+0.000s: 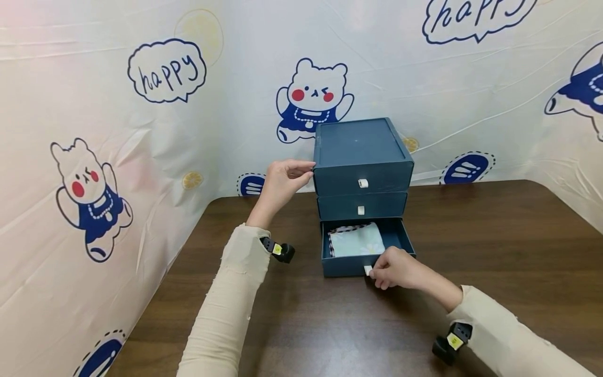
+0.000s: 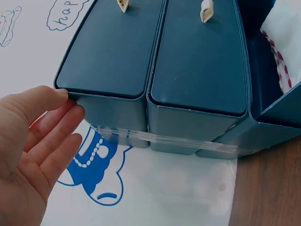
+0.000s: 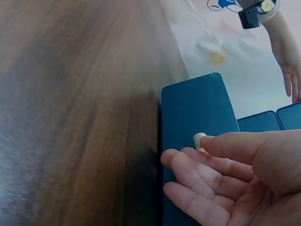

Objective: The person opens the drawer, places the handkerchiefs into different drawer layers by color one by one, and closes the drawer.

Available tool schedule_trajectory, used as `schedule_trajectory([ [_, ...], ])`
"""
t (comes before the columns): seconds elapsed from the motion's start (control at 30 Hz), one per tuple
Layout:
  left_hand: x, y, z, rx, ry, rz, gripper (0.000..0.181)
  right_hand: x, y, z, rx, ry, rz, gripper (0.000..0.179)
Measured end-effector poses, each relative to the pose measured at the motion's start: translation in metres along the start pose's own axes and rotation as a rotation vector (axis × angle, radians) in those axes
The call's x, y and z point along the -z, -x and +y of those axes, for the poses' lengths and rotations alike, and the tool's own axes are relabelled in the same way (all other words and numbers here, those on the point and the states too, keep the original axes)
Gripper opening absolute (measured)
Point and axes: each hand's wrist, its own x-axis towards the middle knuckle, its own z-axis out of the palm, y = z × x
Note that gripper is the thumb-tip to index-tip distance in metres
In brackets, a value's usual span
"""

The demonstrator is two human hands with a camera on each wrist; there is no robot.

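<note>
A dark blue drawer unit (image 1: 360, 144) with three stacked drawers stands on the table. Its bottom drawer (image 1: 341, 268) is pulled out, and a folded pale cloth (image 1: 359, 241) with a checkered edge lies inside. My right hand (image 1: 398, 268) pinches the small white pull tab (image 3: 199, 141) on that drawer's front between thumb and fingers. At the unit's upper left front edge, my left hand (image 1: 284, 180) touches the top drawer's corner with fairly straight fingertips (image 2: 60, 92). The top drawer (image 2: 113, 52) and middle drawer (image 2: 202, 61) are closed.
The brown wooden table (image 1: 301, 324) extends around the unit. Behind it hangs a white printed curtain (image 1: 245, 104) with bears and lettering. Clear tape (image 2: 174, 138) runs along the unit's side. A black wrist camera (image 1: 452, 343) sits on the right sleeve, another device (image 1: 278, 250) on the left.
</note>
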Motion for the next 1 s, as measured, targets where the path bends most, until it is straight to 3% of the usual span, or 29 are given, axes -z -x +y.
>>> schedule_trajectory([
  [0.4, 0.000, 0.000, 0.000, -0.003, -0.013, 0.002, 0.023, 0.012, -0.022, -0.001, -0.084, 0.052, 0.008, 0.017],
  [0.8, 0.001, -0.001, 0.001, -0.014, -0.001, 0.004, 0.022, 0.020, -0.039, -0.001, -0.094, 0.076, 0.029, 0.018],
  [1.0, 0.001, -0.002, 0.000, -0.015, 0.012, 0.002, 0.023, 0.027, -0.044, 0.001, -0.092, 0.055, 0.001, 0.019],
])
